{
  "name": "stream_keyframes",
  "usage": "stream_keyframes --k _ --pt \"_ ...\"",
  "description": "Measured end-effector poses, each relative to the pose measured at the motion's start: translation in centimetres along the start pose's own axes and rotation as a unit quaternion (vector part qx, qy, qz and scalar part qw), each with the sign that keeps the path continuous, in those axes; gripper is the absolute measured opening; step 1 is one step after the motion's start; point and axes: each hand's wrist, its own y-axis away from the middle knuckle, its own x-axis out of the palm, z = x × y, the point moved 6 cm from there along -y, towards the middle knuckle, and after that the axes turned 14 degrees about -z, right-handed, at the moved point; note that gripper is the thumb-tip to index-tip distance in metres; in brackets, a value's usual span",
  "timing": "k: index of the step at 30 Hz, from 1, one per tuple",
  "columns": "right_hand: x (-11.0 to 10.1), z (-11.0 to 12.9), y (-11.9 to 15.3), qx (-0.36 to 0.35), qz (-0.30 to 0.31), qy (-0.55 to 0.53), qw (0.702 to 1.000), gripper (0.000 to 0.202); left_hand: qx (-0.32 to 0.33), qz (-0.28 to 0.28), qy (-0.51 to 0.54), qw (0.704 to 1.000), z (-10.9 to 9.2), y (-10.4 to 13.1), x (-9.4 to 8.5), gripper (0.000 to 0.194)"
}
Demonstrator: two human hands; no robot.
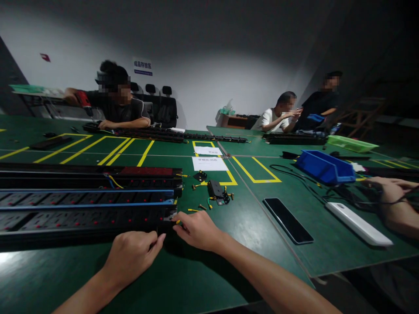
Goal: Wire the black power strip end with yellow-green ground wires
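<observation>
Reaching to the right-hand end of the nearest power strip (pixel 98 220), both hands work close together over the green table (pixel 242 224). The right hand (pixel 199 229) has its thumb and forefinger at the strip's end, right by a short yellow wire (pixel 178 221); whether the fingers are clamped on it I cannot tell. The left hand (pixel 135 250) sits just in front of the strip's near edge, fingers curled and the thumb near the forefinger; I cannot tell if they grip anything.

The strip lies lengthwise on the left side of the table, its sockets up and dotted with red, and other strips run beside it, one with blue edges (pixel 85 206). Beyond the right hand lie a small black part (pixel 215 189) with wires, a few screws and two paper sheets (pixel 209 164). Farther right are a phone (pixel 288 220), a white block (pixel 358 223) and a blue bin (pixel 324 168), with a co-worker's hand (pixel 391 196) among black cables (pixel 350 198).
</observation>
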Motion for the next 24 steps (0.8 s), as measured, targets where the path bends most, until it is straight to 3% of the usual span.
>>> stream_keyframes --k 9,15,18,24 --pt "-0.1 0.0 0.0 -0.001 0.011 -0.012 1.000 0.020 -0.052 0.014 -0.120 0.991 1.3 0.1 -0.4 0.046" --pt "0.1 -0.1 -0.1 0.001 0.015 -0.016 1.000 0.021 0.045 0.011 0.004 0.999 0.1 0.1 -0.5 0.038" --pt "0.1 -0.1 -0.1 -0.001 0.014 -0.015 1.000 0.022 0.046 0.005 0.025 0.999 0.1 0.0 -0.4 0.041" --pt "-0.1 0.0 -0.1 0.000 0.015 -0.018 1.000 0.022 -0.005 -0.010 -0.094 0.996 1.1 0.1 -0.6 0.040"
